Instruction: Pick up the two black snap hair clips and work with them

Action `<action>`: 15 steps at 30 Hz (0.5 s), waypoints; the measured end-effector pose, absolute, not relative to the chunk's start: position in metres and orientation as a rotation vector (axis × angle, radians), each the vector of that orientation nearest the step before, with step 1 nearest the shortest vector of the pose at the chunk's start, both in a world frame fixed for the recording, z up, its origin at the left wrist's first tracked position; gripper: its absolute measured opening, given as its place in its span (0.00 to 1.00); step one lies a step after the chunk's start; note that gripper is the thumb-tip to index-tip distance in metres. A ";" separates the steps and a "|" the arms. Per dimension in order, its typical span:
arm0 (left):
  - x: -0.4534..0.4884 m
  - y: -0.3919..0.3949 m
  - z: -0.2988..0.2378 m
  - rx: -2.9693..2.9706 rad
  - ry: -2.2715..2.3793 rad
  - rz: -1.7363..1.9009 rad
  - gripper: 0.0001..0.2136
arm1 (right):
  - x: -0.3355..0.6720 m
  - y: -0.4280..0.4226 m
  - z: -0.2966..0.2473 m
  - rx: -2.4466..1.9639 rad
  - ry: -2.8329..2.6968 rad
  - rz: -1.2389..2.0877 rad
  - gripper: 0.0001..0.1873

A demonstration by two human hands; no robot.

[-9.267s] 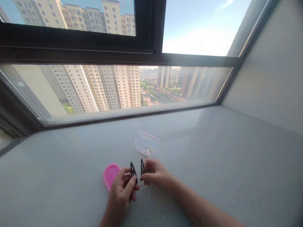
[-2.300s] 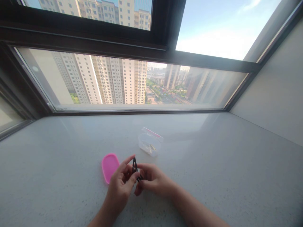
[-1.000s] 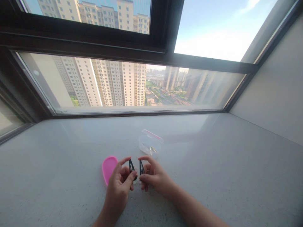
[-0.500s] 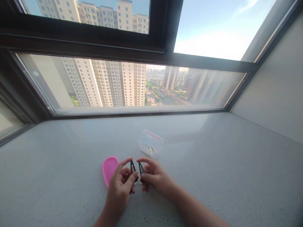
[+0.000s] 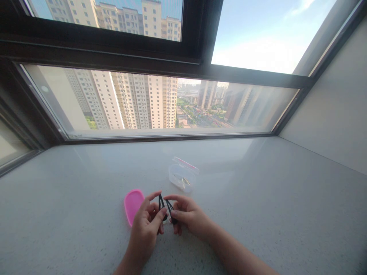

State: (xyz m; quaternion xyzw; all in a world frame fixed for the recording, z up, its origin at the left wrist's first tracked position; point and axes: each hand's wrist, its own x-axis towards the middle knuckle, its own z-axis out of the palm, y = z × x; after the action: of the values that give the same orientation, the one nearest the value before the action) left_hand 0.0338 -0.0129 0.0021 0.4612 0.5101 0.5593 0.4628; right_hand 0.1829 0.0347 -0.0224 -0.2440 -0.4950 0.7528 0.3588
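Two black hair clips are in the person's grasp, one to each hand, their narrow ends up and near one another with a slight gap between. The left hand (image 5: pixel 147 225) pinches its clip (image 5: pixel 161 203), thumb low and index finger at the tip; the right hand (image 5: pixel 190 214) grips the other clip (image 5: pixel 170 207) the same way, its top leaning towards the first. Something pale shows by their lower ends, too small to make out. As for progress, I judge that picking up is done: both clips are off the surface, and neither seems fastened to the other. Small metallic pieces (image 5: pixel 185 181) lie in an open clear box (image 5: pixel 174 180) just beyond the hands, untouched; how much handling is left cannot be told. A pink tray or lid (image 5: pixel 134 206) lies flat beside the left hand, partly hidden by it. All this rests on, or is held above, a pale speckled sill (image 5: pixel 266 206), faintly glossy towards the window. Dark framing (image 5: pixel 160 67) crosses the glass behind, a plain pale wall (image 5: pixel 335 95) closes the right side, and tall buildings (image 5: pixel 134 103) stand outside under bright sky.
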 end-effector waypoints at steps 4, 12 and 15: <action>0.034 -0.014 0.001 1.117 1.249 1.382 0.23 | 0.182 0.035 -0.023 -0.615 -1.236 1.974 0.24; 0.033 -0.013 0.000 1.092 1.246 1.390 0.23 | 0.181 0.034 -0.020 -0.623 -1.193 1.978 0.23; 0.032 -0.013 0.000 1.066 1.233 1.391 0.24 | 0.182 0.033 -0.018 -0.635 -1.189 1.975 0.23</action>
State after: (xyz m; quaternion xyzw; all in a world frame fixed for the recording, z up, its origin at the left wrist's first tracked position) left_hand 0.0322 -0.0128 0.0000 0.4367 0.5050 0.5700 0.4788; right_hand 0.1818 0.0327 -0.0184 -0.2470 -0.4628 0.7684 0.3666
